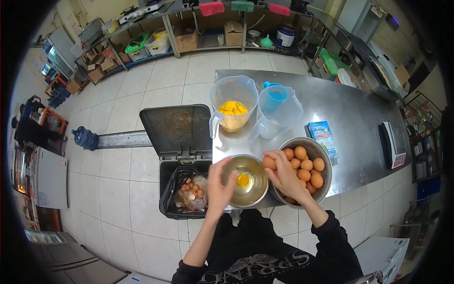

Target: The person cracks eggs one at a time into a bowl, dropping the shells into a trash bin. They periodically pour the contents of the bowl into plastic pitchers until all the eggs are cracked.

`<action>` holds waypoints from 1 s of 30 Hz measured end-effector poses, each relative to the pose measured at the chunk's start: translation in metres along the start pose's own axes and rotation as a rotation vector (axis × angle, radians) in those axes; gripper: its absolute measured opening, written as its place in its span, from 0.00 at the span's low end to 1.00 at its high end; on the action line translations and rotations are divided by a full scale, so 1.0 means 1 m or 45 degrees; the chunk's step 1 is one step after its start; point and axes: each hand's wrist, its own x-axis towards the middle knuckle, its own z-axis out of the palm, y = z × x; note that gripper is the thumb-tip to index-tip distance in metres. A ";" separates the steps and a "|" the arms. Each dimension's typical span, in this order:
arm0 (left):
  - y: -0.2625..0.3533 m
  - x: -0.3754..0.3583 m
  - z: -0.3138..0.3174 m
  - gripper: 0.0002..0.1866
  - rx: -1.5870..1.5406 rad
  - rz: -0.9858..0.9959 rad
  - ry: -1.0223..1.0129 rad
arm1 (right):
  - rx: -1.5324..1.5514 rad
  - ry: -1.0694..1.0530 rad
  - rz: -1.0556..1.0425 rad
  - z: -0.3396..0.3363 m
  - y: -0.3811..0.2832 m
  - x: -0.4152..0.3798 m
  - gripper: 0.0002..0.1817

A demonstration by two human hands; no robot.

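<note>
My right hand [283,174] grips a brown egg [269,163] at the right rim of a metal bowl [257,195]. Inside that bowl lies one yellow yolk [242,180] in clear egg white. Over the bowl's left side is my left hand [221,185], slightly blurred, its thumb and fingers apart with nothing between them. To the right, a larger metal pot [326,189] holds several whole brown eggs [306,164], and my right forearm passes over its near edge. A clear measuring jug [218,94] behind the bowl contains several yolks and egg white.
A second clear jug [288,120] holds a blue cup [275,97]. Beyond the pot lie a blue packet [321,135] and a black-and-white scale [393,144] on the steel table [352,113]. Left of the table, an open-lidded bin [165,189] contains eggshells [191,188].
</note>
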 end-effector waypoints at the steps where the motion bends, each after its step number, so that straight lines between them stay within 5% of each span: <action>1: 0.015 0.004 0.002 0.24 0.032 0.134 -0.174 | 0.227 -0.012 0.104 -0.002 -0.011 0.002 0.22; 5: 0.039 0.007 0.012 0.27 -0.131 0.027 -0.409 | 0.953 -0.323 0.720 -0.011 -0.031 0.006 0.22; 8: 0.041 0.006 0.003 0.25 -0.147 -0.048 -0.433 | 0.820 -0.470 0.524 -0.020 -0.038 0.007 0.24; 11: 0.020 0.004 -0.003 0.24 -0.208 -0.118 -0.497 | 0.680 -0.405 0.036 -0.006 -0.020 0.001 0.24; 14: 0.024 0.005 -0.012 0.21 -0.134 -0.111 -0.551 | 0.638 -0.436 0.127 -0.001 -0.025 0.001 0.25; 17: 0.019 0.003 -0.013 0.22 -0.029 0.027 -0.491 | 0.192 -0.518 0.036 0.007 -0.027 0.007 0.25; 30: -0.037 -0.020 0.011 0.31 0.170 0.164 -0.309 | 0.050 -0.097 0.182 0.083 -0.007 -0.003 0.19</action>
